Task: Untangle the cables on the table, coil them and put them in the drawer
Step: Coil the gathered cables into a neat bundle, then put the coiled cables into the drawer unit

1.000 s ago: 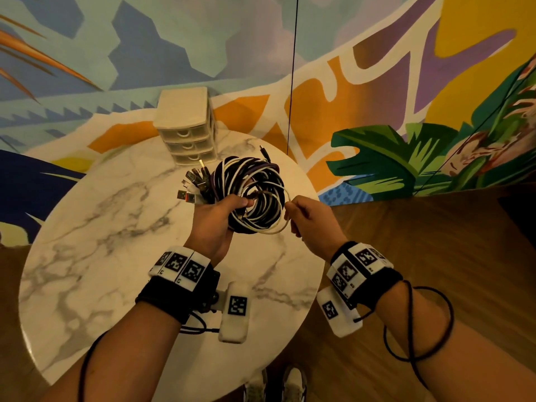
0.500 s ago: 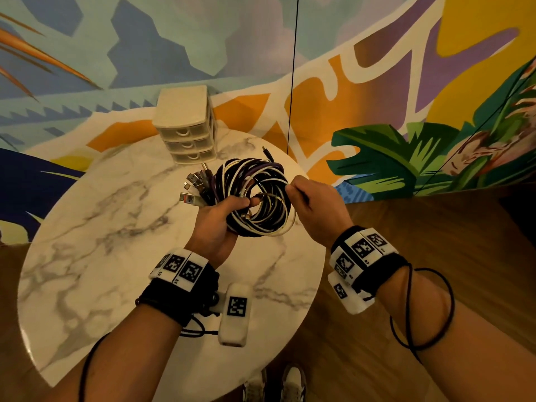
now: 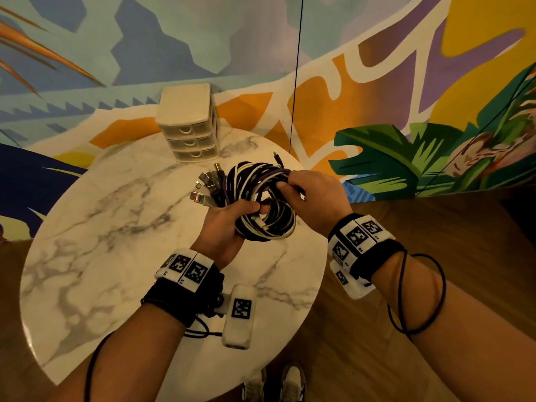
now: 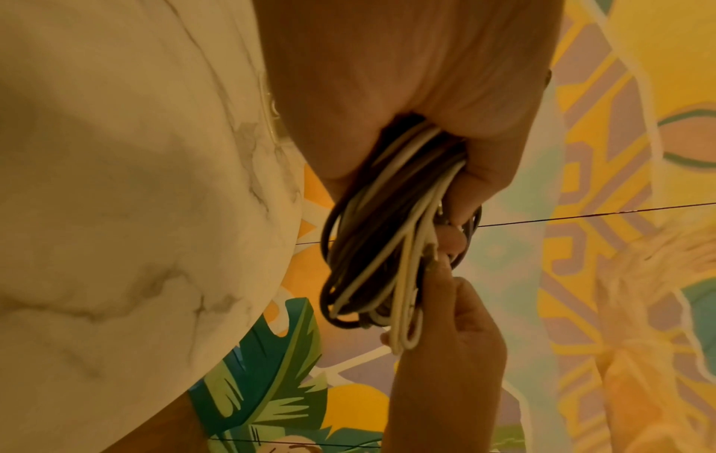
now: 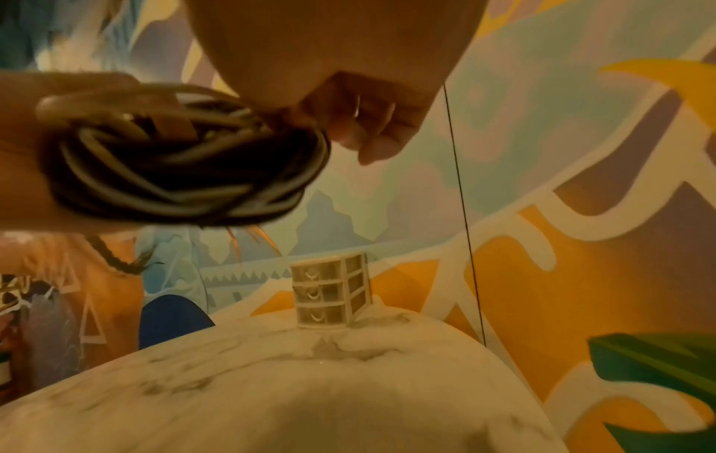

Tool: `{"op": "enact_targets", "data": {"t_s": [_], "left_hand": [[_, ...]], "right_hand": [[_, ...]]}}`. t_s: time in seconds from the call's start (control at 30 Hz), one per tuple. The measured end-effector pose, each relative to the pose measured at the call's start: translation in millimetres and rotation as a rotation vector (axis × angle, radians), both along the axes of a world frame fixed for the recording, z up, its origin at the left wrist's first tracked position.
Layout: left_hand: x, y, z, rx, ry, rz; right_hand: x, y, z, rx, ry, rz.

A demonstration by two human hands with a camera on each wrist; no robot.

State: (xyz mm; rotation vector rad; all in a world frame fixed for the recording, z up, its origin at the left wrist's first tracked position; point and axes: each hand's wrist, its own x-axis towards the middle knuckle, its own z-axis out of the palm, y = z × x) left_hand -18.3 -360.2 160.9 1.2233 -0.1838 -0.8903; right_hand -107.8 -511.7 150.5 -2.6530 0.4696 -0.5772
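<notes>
A thick coil of black, white and purple cables (image 3: 261, 204) hangs above the marble table (image 3: 116, 242), with several USB plugs (image 3: 206, 188) sticking out at its left. My left hand (image 3: 232, 219) grips the coil's near-left side, thumb over the strands (image 4: 391, 214). My right hand (image 3: 307, 192) pinches the strands at the coil's upper right, fingers hooked into the loop (image 5: 182, 153). The small white drawer unit (image 3: 188, 123) stands at the table's far edge, its three drawers closed (image 5: 329, 291).
A painted mural wall rises right behind the table. A thin black cord (image 3: 294, 82) hangs down the wall past the table's far right rim. Wooden floor (image 3: 435, 256) lies to the right, and shoes (image 3: 275, 384) show below the near rim.
My right hand has moved up and away from me, from the coil's near-right side to its upper right, feeding a strand round the loop. The left hand keeps its grip.
</notes>
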Motion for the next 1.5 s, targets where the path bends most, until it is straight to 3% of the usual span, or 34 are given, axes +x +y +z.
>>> {"op": "enact_targets", "data": {"t_s": [0.1,0.17,0.3,0.43,0.67,0.87,1.1,1.2,1.3,1.4,1.5], "left_hand": [[-0.1,-0.7,1.9,-0.007,-0.004,0.011],[-0.4,-0.6,1.7,-0.009,-0.001,0.019],[3.0,-2.2,0.4,-0.024,0.033,0.054],[0.8,-5.3,-2.3,-0.033,0.025,0.024],[-4.3,-14.8,-7.0,-0.001,-0.027,0.145],[2.6,-0.1,-15.4,0.135,-0.025,0.186],[42.3,37.7,-31.7,0.193,0.053,0.268],[71.3,57.8,-40.6,0.162,0.104,0.319],[110.1,76.8,-46.3,0.094,0.168,0.382],[153.2,87.5,-49.2,0.054,0.190,0.442],[198.2,93.2,-50.3,0.033,0.164,0.474]], "right_hand": [[-3.0,0.2,-6.7,0.190,0.000,-0.205],[-3.8,2.3,-10.3,0.443,-0.056,-0.236],[-7.0,8.3,-18.8,1.119,-0.096,-0.076],[-7.5,19.7,-21.0,1.342,-0.062,0.024],[4.9,27.1,-27.9,1.064,-0.259,-0.146],[24.9,31.4,-42.7,0.920,-0.245,-0.186],[71.0,50.1,-51.1,0.918,-0.028,-0.037],[102.4,60.0,-48.7,1.014,0.061,0.056],[144.9,64.9,-58.7,1.093,0.079,0.008],[193.5,61.4,-83.8,0.906,0.149,-0.054],[253.1,55.9,-116.8,0.581,0.395,-0.006]]}}
